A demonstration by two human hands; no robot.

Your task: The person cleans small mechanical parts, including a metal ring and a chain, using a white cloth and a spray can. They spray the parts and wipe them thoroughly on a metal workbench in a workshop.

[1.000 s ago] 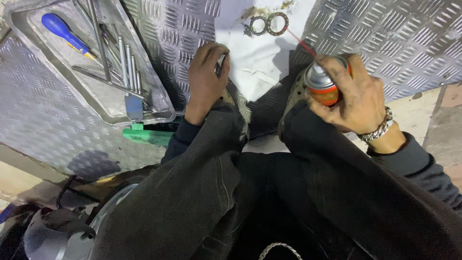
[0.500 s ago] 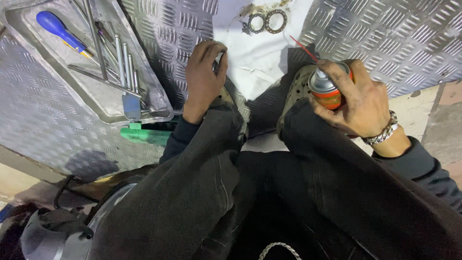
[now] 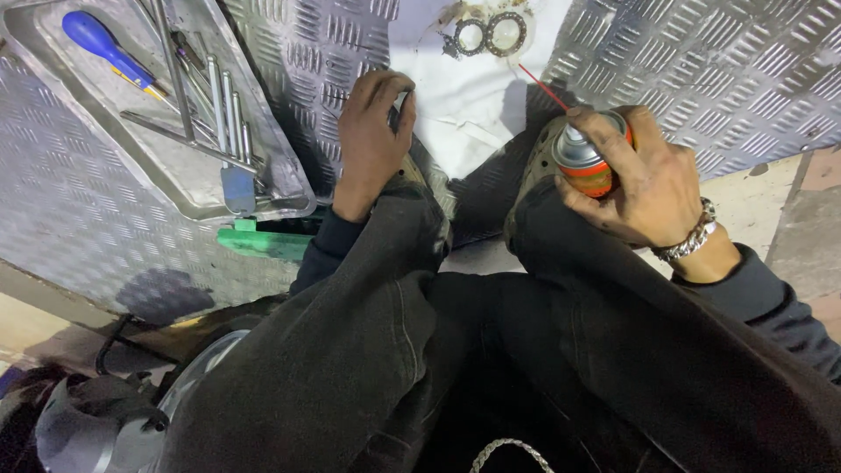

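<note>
My right hand (image 3: 644,180) grips an orange and silver spray can (image 3: 583,162) above my right knee. The can's thin red straw (image 3: 533,77) points up toward two greasy bearing rings (image 3: 487,35) that lie side by side on a white cloth (image 3: 460,101). My left hand (image 3: 372,136) rests at the cloth's left edge, fingers curled down on it, near my left shoe. I crouch with both knees in dark trousers under my arms.
A metal tray (image 3: 188,188) at upper left holds a blue-handled screwdriver (image 3: 105,51) and several steel rods and wrenches. A green tool (image 3: 263,241) lies below the tray. Ribbed checker plate (image 3: 727,70) covers the floor; a wheel rim (image 3: 188,385) sits at lower left.
The right hand with the can dipped slightly and came back, and the straw now points nearer the rings. The left hand stays on the cloth edge.
</note>
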